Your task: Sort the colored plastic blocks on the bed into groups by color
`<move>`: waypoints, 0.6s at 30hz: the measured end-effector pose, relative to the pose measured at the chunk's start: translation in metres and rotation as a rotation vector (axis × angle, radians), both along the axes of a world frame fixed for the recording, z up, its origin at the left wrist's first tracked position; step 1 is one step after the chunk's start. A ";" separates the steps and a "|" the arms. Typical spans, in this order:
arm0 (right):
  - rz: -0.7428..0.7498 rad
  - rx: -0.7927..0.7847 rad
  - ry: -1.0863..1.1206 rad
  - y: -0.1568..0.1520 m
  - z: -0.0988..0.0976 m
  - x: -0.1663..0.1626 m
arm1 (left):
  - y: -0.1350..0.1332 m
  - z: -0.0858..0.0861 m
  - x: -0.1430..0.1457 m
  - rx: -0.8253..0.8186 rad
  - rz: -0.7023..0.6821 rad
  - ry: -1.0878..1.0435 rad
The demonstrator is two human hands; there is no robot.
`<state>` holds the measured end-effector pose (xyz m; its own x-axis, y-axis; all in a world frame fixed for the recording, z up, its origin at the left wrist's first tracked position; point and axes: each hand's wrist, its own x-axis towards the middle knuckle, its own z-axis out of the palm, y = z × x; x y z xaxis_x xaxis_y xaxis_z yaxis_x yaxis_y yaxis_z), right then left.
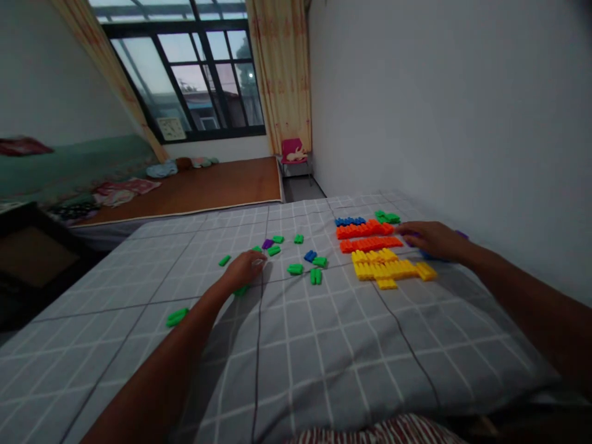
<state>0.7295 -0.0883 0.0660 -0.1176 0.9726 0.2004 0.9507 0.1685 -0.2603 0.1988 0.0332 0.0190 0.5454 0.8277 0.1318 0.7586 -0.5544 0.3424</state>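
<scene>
My left hand (244, 270) is low over the bed with its fingers loosely bent and a gap by the thumb. Around it lie small green plastic blocks (295, 269) and a purple block (267, 244); one green block is partly hidden beneath the hand. My right hand (433, 239) reaches leftward with fingers stretched out, beside the ends of two rows of orange blocks (365, 230). Purple pieces (413, 238) show under its fingers, partly covered. Nearer me sit yellow blocks (386, 269) packed side by side.
A grey checked sheet (277, 345) covers the bed. Blue blocks (350, 221) and a green group (387, 217) lie behind the orange rows. A loose blue block (310, 255) is mid-bed. The white wall (444, 111) borders the right; another bed (222, 185) stands beyond.
</scene>
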 end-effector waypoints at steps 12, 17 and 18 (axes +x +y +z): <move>0.340 -0.177 -0.143 0.067 -0.024 -0.211 | -0.014 -0.022 -0.002 0.135 -0.071 0.000; 0.370 -0.150 -0.149 0.068 -0.031 -0.225 | -0.016 -0.020 -0.001 0.143 -0.054 0.013; 0.379 -0.144 -0.156 0.066 -0.032 -0.227 | -0.016 -0.020 0.000 0.139 -0.053 0.012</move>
<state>0.5022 -0.0221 0.0340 -0.4899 0.8716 0.0173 0.8584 0.4858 -0.1648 0.1983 0.0175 -0.0008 0.5899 0.7721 0.2364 0.7307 -0.6350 0.2506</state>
